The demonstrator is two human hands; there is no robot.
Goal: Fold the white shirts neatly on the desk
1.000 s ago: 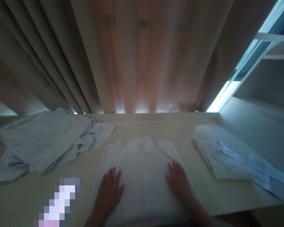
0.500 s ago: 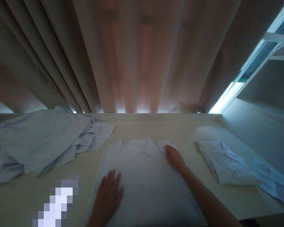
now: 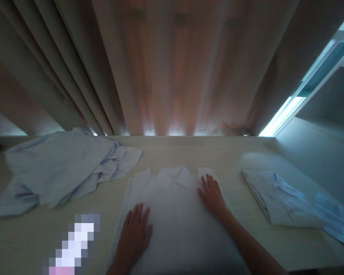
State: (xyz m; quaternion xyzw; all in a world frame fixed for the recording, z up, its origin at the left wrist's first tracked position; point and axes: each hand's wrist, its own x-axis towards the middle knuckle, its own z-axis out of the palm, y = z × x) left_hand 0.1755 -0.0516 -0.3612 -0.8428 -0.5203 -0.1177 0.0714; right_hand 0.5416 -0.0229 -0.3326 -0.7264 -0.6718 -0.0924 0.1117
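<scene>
A white collared shirt [image 3: 177, 221] lies flat before me, its collar at the far end and its sides folded in. My left hand [image 3: 134, 231] rests palm down on its left side, fingers stretched out. On the right side, near the folded cuff [image 3: 205, 172] that shows beside the collar, my right hand [image 3: 213, 194] lies flat with its fingers spread. Neither hand grips the cloth. The shirt's near end runs out of the picture.
A crumpled white garment [image 3: 63, 164] lies on the table [image 3: 172, 151] at the left. Folded white clothes [image 3: 286, 202] lie at the right, beside a side panel [image 3: 318, 156]. A blurred-out pale object [image 3: 74, 244] is at the near left. Curtains [image 3: 166, 76] hang behind.
My right hand has slid slightly towards me and flattened, with its fingers spreading off the cuff. My left hand stays on the shirt. The view has shifted a little.
</scene>
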